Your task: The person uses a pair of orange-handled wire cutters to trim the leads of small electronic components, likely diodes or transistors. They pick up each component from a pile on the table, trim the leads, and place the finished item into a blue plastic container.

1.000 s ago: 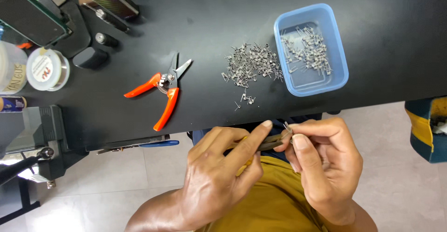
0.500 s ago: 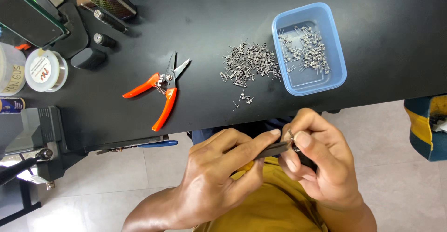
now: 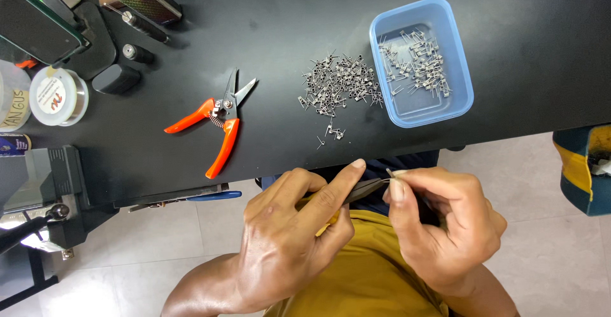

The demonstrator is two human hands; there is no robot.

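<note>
Both hands have slid a little lower and closer together since a second ago, and the table things have not moved.

From the head camera, the left hand (image 3: pixel 289 240) grips dark pliers (image 3: pixel 364 190), with one finger laid along them. The right hand (image 3: pixel 439 228) pinches a tiny wire coil (image 3: pixel 389 174) at the pliers' tip, just below the black table (image 3: pixel 541 49) edge.

On the table, a pile of loose coils (image 3: pixel 337 88) lies just beside the blue tray (image 3: pixel 464 94). It looks like many coils sit in the tray already, and many more wait in the pile, so I think the job is about half done.

The orange cutters (image 3: pixel 216 126) lie alone, untouched.
</note>
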